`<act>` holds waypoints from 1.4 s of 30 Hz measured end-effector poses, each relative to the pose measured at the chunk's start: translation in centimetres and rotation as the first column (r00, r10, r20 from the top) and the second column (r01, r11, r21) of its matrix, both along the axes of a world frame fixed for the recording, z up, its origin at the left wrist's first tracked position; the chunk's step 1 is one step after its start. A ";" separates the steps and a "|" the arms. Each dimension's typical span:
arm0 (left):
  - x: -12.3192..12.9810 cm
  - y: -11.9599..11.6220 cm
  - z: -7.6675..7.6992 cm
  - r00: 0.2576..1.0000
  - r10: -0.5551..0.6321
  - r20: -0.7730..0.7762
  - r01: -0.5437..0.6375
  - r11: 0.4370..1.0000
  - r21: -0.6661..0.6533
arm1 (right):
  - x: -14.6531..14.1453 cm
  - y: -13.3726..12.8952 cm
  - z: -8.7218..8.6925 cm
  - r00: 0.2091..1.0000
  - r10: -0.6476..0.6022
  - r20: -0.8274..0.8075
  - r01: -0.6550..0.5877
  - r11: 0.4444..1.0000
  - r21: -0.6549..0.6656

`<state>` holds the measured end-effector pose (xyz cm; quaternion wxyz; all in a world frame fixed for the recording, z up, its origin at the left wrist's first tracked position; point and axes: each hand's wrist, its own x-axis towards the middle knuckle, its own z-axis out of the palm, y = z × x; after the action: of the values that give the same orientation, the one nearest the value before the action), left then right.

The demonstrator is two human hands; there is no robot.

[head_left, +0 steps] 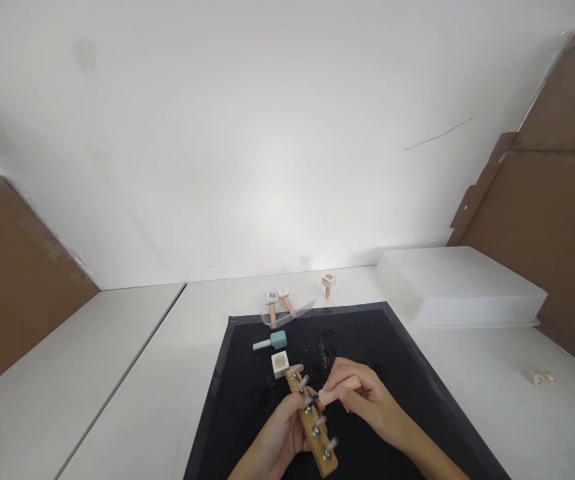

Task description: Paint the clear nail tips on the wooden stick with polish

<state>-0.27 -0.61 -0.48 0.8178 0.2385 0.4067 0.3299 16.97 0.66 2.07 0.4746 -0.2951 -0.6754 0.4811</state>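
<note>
My left hand [286, 427] is closed around a wooden strip [324, 443] that carries a row of short metal posts topped with nail tips [319, 423]. Pinched in my right hand [367, 400] is a nail polish brush [337, 392] with a pink handle. Its dark bristle end meets, or nearly meets, a nail tip near my left thumb. Just beyond the strip stands an open, white square nail polish bottle [280, 364]. Behind that a teal nail polish bottle [278, 340] with a white cap lies on its side.
A black mat [367, 340] covers the middle of the white table [157, 373]. At its far edge, two pink-handled bottles [272, 310] lie in a clear tray [307, 309]; another [328, 283] is nearby. At right are a translucent box [467, 287] and small cream rings [537, 379].
</note>
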 end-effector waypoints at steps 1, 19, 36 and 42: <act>0.0 0.0 0.0 1.000 -0.002 0.002 0.002 1.000 0.004 | 0.0 0.0 0.0 1.000 -0.007 0.002 0.007 1.000 0.008; -0.1 0.0 -0.2 0.999 0.009 -0.031 -0.009 1.000 0.005 | 0.0 -0.1 0.3 0.999 0.039 0.010 -0.039 0.999 -0.015; 0.1 0.0 -0.2 0.999 -0.025 -0.037 0.026 0.999 0.029 | -0.2 -0.2 1.1 0.996 -0.020 0.087 0.010 0.993 0.118; 0.0 0.0 -0.4 0.999 -0.028 -0.045 0.030 0.999 0.037 | -0.1 -0.1 0.7 0.984 -0.121 0.128 0.102 0.984 0.149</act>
<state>-0.29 -0.59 -0.90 0.8087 0.2669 0.4151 0.3201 16.90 0.58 2.82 0.4735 -0.3301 -0.7211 0.3832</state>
